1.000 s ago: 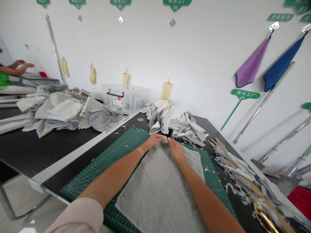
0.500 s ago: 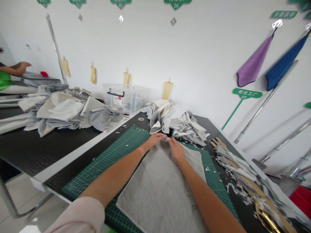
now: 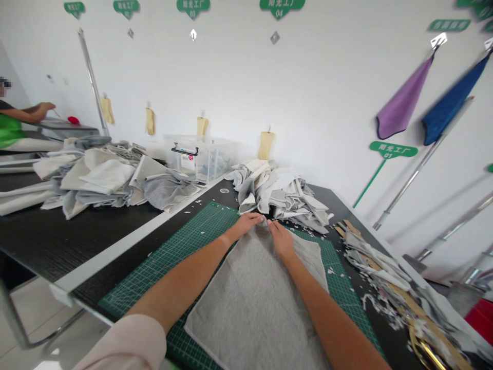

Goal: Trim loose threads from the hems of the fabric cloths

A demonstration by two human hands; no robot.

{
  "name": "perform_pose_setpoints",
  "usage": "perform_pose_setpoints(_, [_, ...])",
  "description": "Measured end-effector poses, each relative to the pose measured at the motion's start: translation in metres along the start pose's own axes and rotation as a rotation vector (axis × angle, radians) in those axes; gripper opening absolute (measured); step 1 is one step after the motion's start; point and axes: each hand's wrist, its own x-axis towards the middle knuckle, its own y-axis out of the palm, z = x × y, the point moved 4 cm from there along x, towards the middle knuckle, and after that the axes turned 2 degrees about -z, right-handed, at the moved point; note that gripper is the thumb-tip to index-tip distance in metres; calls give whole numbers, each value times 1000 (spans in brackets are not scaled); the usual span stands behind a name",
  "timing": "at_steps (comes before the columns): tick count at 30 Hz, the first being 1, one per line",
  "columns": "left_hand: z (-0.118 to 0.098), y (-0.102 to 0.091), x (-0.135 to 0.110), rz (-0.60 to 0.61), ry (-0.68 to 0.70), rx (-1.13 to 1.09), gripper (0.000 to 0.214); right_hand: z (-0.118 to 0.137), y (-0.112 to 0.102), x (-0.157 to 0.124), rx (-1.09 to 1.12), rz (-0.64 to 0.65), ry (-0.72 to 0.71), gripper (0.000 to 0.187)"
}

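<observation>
Well, the left hand (image 3: 245, 224) and right hand (image 3: 282, 240) sit at the far edge of a grey fabric sheet (image 3: 254, 303) on a green cutting mat (image 3: 173, 257); whether they grip it is hard to make out.

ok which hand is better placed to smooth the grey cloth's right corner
Right, probably: the right hand lies on the grey cloth nearer that corner; the left hand sits farther off at the top edge.

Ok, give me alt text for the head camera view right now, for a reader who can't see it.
A left hand and a right hand meet at the far edge of a grey fabric sheet lying on a green cutting mat on a black table. A heap of grey and white fabric offcuts sits just beyond the hands, and a co-worker is at far left.
</observation>
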Motion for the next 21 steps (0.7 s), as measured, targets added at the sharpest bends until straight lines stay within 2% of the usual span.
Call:
perform_pose_setpoints(11, [3,-2,2,-16,25,71,40,-4,1,1,-74,15,43,51])
perform_pose_setpoints(21, [2,-2,2,1,6,40,41,-2,0,0,-67,18,7,50])
